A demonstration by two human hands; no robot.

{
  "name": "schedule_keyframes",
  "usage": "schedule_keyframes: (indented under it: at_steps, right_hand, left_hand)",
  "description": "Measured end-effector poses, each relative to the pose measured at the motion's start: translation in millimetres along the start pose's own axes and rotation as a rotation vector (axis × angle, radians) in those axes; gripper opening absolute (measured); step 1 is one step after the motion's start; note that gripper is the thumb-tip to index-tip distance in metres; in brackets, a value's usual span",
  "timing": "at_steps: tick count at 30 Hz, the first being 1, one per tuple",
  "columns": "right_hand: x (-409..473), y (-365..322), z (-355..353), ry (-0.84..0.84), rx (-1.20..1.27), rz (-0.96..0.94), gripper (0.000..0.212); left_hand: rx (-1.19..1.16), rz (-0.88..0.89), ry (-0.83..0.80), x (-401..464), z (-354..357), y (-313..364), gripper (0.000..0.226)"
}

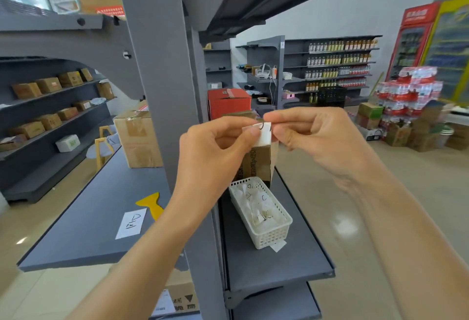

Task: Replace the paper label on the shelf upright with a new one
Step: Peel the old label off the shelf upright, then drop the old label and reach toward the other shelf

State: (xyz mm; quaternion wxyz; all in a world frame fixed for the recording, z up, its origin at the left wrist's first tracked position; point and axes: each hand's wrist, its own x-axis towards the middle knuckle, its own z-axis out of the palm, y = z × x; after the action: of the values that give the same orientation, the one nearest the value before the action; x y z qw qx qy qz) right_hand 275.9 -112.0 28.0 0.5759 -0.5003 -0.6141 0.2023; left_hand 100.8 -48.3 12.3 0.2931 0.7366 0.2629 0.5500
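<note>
A small white paper label with black handwriting is pinched between both hands at chest height, just right of the grey shelf upright. My left hand grips its left edge with thumb and forefinger; my right hand grips its top right corner. The upright's face shows no label in view. Another white label marked with a letter D lies flat on the left shelf, beside a yellow scraper.
A white plastic basket with several handwritten paper labels stands on the right shelf below my hands, with a brown cardboard box behind it. A larger taped carton sits on the left shelf. Stocked shelves, drink coolers and bottle packs stand far right.
</note>
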Motion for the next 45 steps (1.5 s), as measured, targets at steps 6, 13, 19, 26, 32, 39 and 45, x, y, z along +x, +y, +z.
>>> schedule_keyframes:
  at_steps: [6,13,19,26,32,39,45]
  right_hand:
    - [-2.9,24.9,-25.3,0.019,-0.027,0.057,0.036]
    - [1.7,75.2,-35.7,0.123,-0.258,0.142,0.011]
    - [20.6,127.6,-16.5,0.200,-0.400,0.232,0.012]
    - [33.4,199.3,10.7,-0.017,-0.407,0.379,0.020]
    - [31.8,219.2,20.2,-0.049,-0.357,0.439,0.026]
    - [30.9,140.6,4.4,0.176,-0.230,0.199,0.036]
    - [-0.4,63.2,28.0,0.439,-0.030,-0.100,0.032]
  left_hand:
    - [-0.049,0.017,-0.029,-3.5,42.6,-8.7,0.011]
    - [0.106,-0.012,-0.219,-6.3,76.5,-41.6,0.033]
    - [0.394,-0.200,-0.281,3.1,87.7,-80.0,0.026]
    - [0.013,-0.491,-0.054,0.9,108.5,-129.3,0.037]
    - [0.005,-0.549,-0.074,-7.2,111.3,-143.5,0.041]
    - [0.033,-0.330,-0.105,-20.5,98.4,-107.3,0.039]
    - [-0.058,-0.042,-0.051,-53.5,56.8,-59.0,0.031]
